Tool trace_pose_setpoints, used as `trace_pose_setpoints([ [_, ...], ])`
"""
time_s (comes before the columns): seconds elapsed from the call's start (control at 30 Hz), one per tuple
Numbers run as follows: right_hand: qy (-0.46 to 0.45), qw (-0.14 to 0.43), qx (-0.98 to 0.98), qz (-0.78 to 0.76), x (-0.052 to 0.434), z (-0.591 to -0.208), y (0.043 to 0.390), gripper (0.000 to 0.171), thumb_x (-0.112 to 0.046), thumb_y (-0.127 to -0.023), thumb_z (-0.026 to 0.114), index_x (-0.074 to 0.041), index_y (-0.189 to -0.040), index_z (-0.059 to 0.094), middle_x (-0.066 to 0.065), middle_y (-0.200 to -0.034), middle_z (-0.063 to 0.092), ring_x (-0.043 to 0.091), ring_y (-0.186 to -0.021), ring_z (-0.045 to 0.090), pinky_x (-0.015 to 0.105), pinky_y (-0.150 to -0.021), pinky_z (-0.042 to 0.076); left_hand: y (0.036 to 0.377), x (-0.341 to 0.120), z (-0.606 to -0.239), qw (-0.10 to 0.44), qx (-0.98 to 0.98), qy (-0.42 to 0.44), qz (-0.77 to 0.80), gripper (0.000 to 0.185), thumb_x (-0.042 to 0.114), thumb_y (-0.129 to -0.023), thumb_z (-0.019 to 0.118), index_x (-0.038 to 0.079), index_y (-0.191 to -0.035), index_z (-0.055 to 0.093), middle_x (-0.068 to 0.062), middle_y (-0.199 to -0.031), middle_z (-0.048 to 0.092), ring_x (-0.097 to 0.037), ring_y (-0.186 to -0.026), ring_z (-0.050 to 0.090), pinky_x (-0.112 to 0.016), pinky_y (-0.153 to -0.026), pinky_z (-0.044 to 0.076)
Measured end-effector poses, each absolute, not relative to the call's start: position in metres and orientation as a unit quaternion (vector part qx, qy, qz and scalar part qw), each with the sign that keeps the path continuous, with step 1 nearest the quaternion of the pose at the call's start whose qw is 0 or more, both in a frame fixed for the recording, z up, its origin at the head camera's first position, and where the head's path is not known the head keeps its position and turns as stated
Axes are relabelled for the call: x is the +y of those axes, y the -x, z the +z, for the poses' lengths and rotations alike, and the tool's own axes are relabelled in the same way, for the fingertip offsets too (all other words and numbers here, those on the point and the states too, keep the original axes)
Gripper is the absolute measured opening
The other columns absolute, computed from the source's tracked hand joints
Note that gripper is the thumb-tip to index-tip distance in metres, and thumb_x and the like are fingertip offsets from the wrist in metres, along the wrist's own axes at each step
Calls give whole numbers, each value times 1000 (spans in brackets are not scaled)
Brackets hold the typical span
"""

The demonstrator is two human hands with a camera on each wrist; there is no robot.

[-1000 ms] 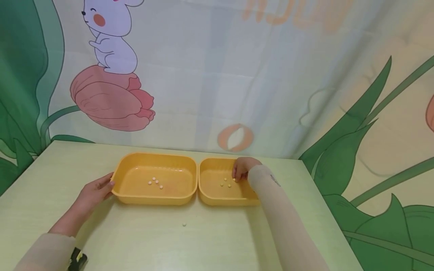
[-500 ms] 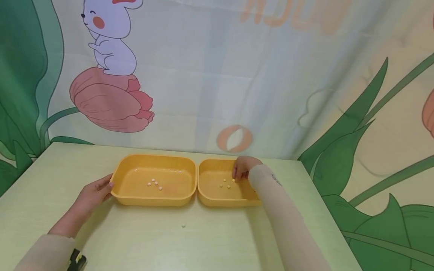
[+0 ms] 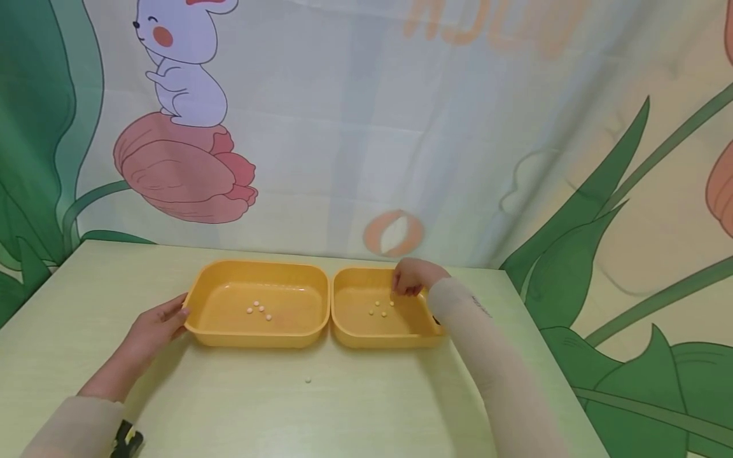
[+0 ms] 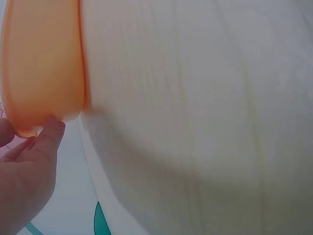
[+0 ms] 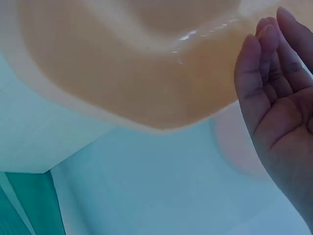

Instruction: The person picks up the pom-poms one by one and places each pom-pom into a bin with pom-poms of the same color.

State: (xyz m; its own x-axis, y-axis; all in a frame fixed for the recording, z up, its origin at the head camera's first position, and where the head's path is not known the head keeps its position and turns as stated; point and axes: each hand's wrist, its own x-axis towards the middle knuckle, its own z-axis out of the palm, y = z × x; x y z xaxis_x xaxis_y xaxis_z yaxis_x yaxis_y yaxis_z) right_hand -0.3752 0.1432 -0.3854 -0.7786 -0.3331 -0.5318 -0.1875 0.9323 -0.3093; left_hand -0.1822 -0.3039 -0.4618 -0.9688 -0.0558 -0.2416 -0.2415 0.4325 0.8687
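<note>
My left hand [image 3: 156,327] holds the left end of a larger yellow plastic tray [image 3: 258,340], thumb at the rim and fingers against the outer wall; the left wrist view shows this tray's wall [image 4: 44,63] by the fingertips. Several small white pellets [image 3: 261,309] lie inside it. To its right is a smaller yellow tray [image 3: 389,341] holding several pale yellow pellets [image 3: 383,314]. My right hand [image 3: 413,275] hovers over its back right part, fingers bent and gathered near the thumb. I cannot tell whether a pellet is between those fingertips.
One loose pale pellet [image 3: 308,380] lies on the light table [image 3: 240,407] in front of the trays. A printed cloth [image 3: 321,159] with a rabbit and flowers hangs behind the table. A black and yellow object [image 3: 127,439] is by the left sleeve.
My right hand has risen slightly and moved back from the pellets in the smaller tray. The left hand keeps its hold, and the visible pellets lie as before.
</note>
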Motion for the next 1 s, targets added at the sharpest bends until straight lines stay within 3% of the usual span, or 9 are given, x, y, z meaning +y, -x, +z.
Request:
trace_pose_setpoints([
  [0.2, 188, 261, 935, -150, 152, -370, 370, 18, -11, -97, 67, -1, -112, 71, 2, -86, 68, 11, -69, 58, 20, -67, 57, 182, -304, -462, 89, 842, 88, 525, 62, 30, -114, 30, -6, -160, 9, -34, -165, 15, -51, -150, 31, -38, -108, 44],
  [0.4, 214, 225, 923, -228, 164, -357, 357, 20, -13, -100, 65, 2, -112, 69, 12, -95, 71, 26, -79, 66, 24, -72, 60, 181, -303, -462, 87, 841, 89, 527, 62, 30, -114, 31, -6, -160, 10, -34, -165, 15, -50, -150, 30, -37, -107, 46],
  [0.67, 222, 184, 903, -319, 172, -362, 337, 21, -11, -101, 62, 5, -111, 69, 12, -92, 71, 13, -72, 59, 26, -72, 60, 181, -302, -462, 88, 839, 92, 529, 63, 32, -113, 31, -5, -160, 10, -33, -166, 14, -50, -150, 30, -37, -108, 45],
  [0.83, 219, 180, 883, -374, 170, -369, 317, 23, -14, -101, 62, 4, -113, 69, 7, -88, 69, 13, -73, 60, 26, -74, 61, 180, -302, -461, 90, 839, 92, 528, 63, 32, -113, 31, -5, -160, 9, -33, -166, 15, -51, -150, 31, -37, -108, 45],
  [1.0, 218, 179, 862, -422, 163, -377, 293, 24, -14, -103, 60, 4, -116, 68, 12, -91, 71, 17, -77, 65, 28, -76, 62, 180, -303, -462, 85, 845, 86, 520, 63, 32, -113, 32, -5, -160, 12, -35, -164, 19, -50, -149, 34, -36, -107, 47],
])
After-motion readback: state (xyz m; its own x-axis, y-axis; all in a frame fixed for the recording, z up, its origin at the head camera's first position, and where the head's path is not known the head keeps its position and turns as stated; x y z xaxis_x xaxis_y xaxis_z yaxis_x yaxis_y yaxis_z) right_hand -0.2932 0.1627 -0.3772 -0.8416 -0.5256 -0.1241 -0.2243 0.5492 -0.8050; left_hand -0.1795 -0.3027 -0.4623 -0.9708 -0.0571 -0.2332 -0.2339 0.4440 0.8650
